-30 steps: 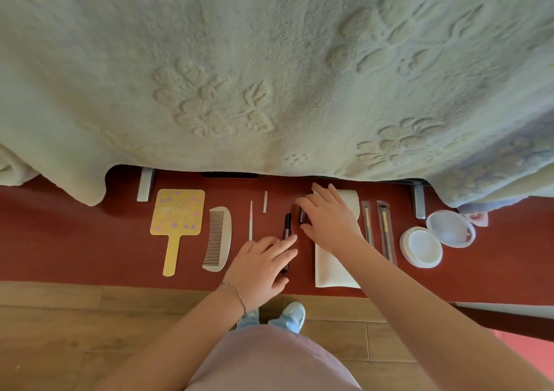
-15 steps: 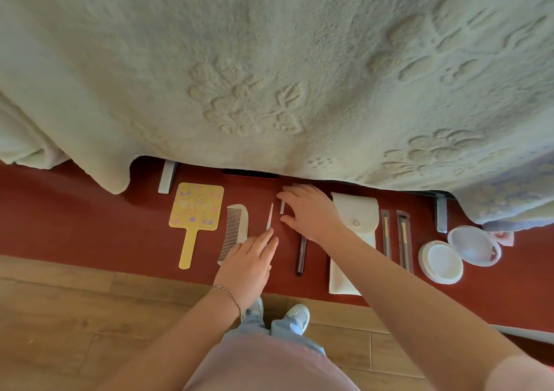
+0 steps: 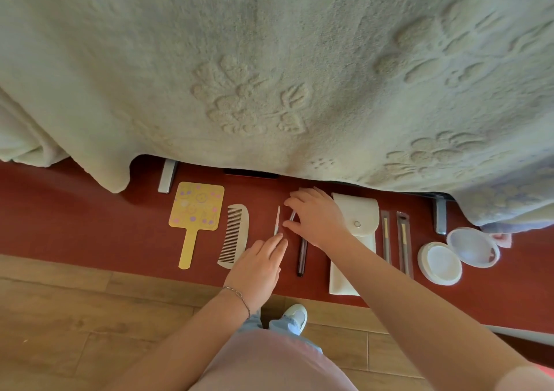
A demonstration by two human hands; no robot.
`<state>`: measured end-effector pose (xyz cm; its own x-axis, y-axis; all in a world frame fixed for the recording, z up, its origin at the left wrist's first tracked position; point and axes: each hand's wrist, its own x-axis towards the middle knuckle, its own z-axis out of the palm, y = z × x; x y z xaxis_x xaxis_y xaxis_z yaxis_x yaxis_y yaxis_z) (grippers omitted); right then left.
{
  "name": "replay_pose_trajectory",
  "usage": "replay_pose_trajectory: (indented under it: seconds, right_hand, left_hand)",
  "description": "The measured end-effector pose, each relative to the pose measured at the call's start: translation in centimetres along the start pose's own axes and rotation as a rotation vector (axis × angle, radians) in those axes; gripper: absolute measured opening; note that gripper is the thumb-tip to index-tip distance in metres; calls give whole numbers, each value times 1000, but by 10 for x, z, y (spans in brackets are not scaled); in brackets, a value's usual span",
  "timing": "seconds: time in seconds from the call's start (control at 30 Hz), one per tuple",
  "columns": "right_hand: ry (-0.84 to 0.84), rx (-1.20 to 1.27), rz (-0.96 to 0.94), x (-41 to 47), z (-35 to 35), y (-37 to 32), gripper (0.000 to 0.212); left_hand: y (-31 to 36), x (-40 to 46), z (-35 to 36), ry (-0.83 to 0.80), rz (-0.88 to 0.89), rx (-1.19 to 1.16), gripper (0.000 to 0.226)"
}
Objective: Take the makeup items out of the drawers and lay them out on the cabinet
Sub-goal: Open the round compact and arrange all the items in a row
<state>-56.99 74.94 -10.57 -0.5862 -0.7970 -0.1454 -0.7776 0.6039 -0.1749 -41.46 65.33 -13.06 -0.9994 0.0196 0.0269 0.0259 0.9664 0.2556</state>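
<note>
Head view: since half a second ago the left hand [image 3: 257,266] has slid forward; its flat, spread fingers now touch the thin white stick [image 3: 277,220]. Right hand [image 3: 316,216] stays loosely open, thumb and fingertips nudging a short grey stick [image 3: 292,215] above the dark pencil [image 3: 302,255]. Items lie on the red bench [image 3: 75,225]: judged straightening only.

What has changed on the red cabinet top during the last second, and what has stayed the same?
The right hand moved left, off the white pouch, onto a small grey stick. The left hand moved left, uncovering the dark pencil, and now touches the thin stick. The mirror, comb, brushes and round case lie unchanged.
</note>
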Motion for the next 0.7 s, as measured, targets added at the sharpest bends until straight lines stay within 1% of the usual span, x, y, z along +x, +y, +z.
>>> replay_pose_trajectory:
  seconds: [0.13,0.23,0.4,0.5,0.7]
  right_hand:
    - [4,-78,74,-2,-1,-5,44]
    - [27,-32,88,-5,-2,-5,41]
    - [-37,3,35,-8,-3,-2,48]
    - [-77,8,14,-9,-5,-1,48]
    - [-90,44,-20,-2,-6,-6,49]
  left_hand:
    - [-2,-1,-1,9,-3,8,62]
    - [-4,0,-2,15,-8,14,62]
    - [-7,0,-1,20,-16,12,62]
    - [-8,1,-2,25,-11,21,62]
    - [-10,0,-1,28,-16,39,62]
